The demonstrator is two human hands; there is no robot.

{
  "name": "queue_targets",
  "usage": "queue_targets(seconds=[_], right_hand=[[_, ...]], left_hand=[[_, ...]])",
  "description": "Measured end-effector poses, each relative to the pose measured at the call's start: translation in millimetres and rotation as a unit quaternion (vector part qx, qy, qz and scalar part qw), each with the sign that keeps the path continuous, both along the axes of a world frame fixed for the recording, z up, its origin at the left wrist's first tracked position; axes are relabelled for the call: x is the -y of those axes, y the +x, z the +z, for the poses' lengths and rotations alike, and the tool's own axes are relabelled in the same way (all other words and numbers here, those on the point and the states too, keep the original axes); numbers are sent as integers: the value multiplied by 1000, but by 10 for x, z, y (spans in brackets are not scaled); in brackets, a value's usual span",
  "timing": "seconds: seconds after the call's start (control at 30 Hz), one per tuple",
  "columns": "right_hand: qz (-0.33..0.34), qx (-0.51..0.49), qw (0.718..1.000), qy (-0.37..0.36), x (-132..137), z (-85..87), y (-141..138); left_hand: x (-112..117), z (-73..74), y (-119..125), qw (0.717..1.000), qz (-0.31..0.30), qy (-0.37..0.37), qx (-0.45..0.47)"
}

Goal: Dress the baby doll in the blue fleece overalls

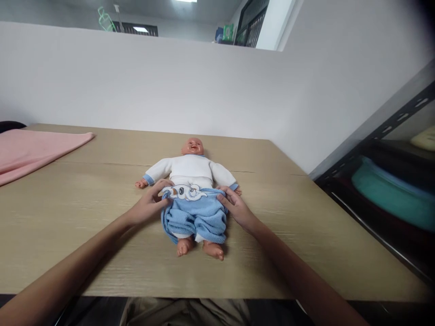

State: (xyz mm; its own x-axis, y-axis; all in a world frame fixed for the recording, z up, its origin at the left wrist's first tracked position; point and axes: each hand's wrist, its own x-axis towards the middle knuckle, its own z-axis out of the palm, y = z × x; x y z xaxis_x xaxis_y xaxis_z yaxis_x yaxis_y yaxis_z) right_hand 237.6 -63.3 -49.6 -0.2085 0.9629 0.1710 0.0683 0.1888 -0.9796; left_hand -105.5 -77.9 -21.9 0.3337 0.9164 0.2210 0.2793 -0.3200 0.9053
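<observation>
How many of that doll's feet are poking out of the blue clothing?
2: one foot toward the picture's left, the other foot to its right, both below the blue clothing.

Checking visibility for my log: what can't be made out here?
Head view:
Bald plastic doll: upper legs covered by blue fleecy trousers.
Doll's hand nearest the right hand: partly covered by it.
Pink cloth: left end cut off by picture's edge.
Green-and-white package above the white wall: markings too small.

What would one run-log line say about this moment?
left hand: holding blue garment; right hand: holding blue garment; doll: face-up on table
</observation>
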Motion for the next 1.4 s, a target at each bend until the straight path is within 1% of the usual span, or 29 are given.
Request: queue_targets(seconds=[0.1, 0.17, 0.23, 0.37, 0.43, 0.5, 0.57, 0.7, 0.77, 0.87, 0.93, 1.0, 1.07, 1.13, 1.2, 1.23, 1.3, 1.33, 1.4], right_hand=[[3, -11, 1000, 10, -4, -37, -21], [2, -16, 1000, 17, -8, -64, -28], [1, -18, 1000, 26, -15, -89, -29], [0, -16, 999, 45, -43, -125, -34], [-11, -13, 999, 51, -73, -142, -45], [-23, -10, 998, 57, -113, -161, -59], [-31, -8, 998, 60, -152, -181, -73], [-33, 3, 998, 60, -174, -198, -91], [-34, 16, 997, 68, -139, -180, -85], [-41, 48, 994, 93, -47, -109, -55], [-56, 76, 987, 127, 4, -32, -34], [-67, 118, 975, 176, 14, 71, -26], [-52, 163, 962, 211, -33, 196, -37], [2, 187, 961, 203, -130, 327, -59], [59, 191, 966, 166, -250, 429, -83], [73, 184, 970, 143, -307, 458, -94], [56, 149, 982, 98, -396, 456, -111], [35, 126, 988, 79, -420, 426, -119], [-8, 91, 994, 59, -424, 320, -129]], left_hand=[[-32, -180, 92, 997, 73, 4, 24], [-20, -250, 153, 994, 106, -2, 25], [8, -274, 201, 993, 114, 0, 15], [30, -280, 238, 991, 133, 29, 6], [4, -299, 247, 991, 132, 2, 30], [-32, -322, 266, 990, 120, -42, 58], [-58, -338, 298, 989, 106, -67, 81], [-56, -342, 332, 988, 82, -57, 116], [-47, -341, 308, 990, 99, -25, 95], [-46, -336, 242, 987, 147, 67, 27], [-55, -328, 211, 983, 150, 102, 9], [-76, -313, 203, 988, 121, 90, 25], [-115, -289, 213, 993, 91, 66, 43], [-175, -265, 227, 994, 87, 56, 43], [-248, -248, 235, 992, 108, 55, 39], [-285, -245, 236, 990, 121, 55, 44], [-343, -253, 234, 988, 136, 49, 62], [-359, -263, 230, 987, 137, 44, 66], [-354, -286, 221, 992, 116, 25, 53]])
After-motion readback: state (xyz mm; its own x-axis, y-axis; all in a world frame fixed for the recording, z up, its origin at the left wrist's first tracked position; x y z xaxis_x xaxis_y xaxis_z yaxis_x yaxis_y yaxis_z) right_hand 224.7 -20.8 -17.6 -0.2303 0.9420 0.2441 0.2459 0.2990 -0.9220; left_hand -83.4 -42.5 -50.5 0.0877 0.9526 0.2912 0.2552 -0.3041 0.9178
